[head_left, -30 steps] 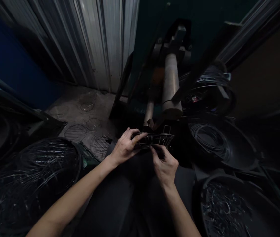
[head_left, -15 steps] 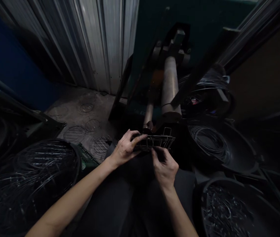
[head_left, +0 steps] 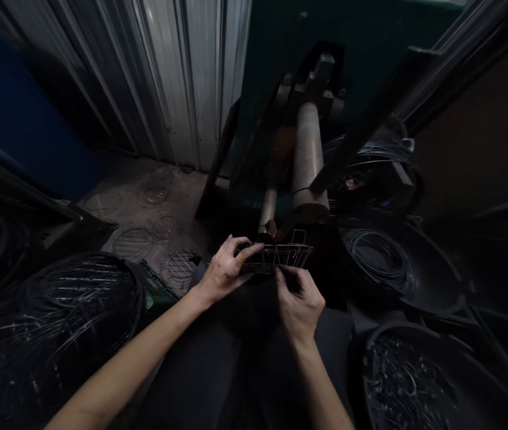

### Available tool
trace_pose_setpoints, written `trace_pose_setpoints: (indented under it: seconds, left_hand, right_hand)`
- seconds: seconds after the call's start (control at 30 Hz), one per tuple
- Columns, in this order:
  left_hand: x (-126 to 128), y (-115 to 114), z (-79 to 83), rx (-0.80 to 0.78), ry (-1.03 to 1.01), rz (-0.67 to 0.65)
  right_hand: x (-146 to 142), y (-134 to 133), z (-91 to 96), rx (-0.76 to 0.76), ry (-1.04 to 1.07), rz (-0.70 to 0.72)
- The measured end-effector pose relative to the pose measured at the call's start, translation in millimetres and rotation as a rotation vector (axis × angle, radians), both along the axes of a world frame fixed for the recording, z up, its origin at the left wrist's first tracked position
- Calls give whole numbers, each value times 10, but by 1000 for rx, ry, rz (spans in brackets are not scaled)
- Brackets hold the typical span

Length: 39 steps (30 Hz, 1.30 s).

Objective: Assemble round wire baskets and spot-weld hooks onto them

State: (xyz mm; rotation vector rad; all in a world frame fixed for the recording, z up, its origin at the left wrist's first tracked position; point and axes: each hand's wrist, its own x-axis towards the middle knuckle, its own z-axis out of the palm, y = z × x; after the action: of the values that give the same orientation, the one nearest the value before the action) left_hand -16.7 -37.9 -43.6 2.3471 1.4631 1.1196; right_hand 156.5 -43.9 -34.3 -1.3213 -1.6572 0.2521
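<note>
A small wire basket (head_left: pixel 296 258) sits at the front of the machine, just below its thinner lower rod (head_left: pixel 268 209). My left hand (head_left: pixel 227 266) grips the basket's left side, thumb along the top and fingers around the wires. Close to the basket's near side, my right hand (head_left: pixel 301 298) is closed in a pinch. From its fingertips a thin wire (head_left: pixel 277 255) runs up across the basket toward the tip of the rod. Poor light hides the far side of the basket and the exact contact with the rod.
A thick metal cylinder (head_left: pixel 308 155) projects from the green machine (head_left: pixel 370 36). At left, a tub (head_left: pixel 139 292) holds many wire pieces. Right of me are a wire coil (head_left: pixel 376 257) in a dark basin and a tub (head_left: pixel 370 343) of small wire parts. Wire rounds (head_left: pixel 132 243) lie on the floor.
The basket has shifted slightly left along with my left hand. My right hand keeps its pinch in nearly the same place. The thin wire shows more clearly now.
</note>
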Motion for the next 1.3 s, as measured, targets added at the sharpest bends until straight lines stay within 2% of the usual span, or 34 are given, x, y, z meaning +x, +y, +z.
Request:
trace_pose_setpoints:
  seconds: [0.23, 0.6, 0.8, 1.3]
  left_hand:
    - [25, 10, -38, 23, -18, 1]
    - [16, 25, -19, 41, -9, -14]
    - [4, 30, -73, 58, 13, -5]
    - [-12, 71, -57, 50, -21, -13]
  right_hand:
    - [-6, -8, -27, -76, 35, -12]
    - [4, 39, -66, -32, -13, -101]
    - [-38, 71, -120, 5, 22, -91]
    - [-88, 92, -160, 99, 37, -83]
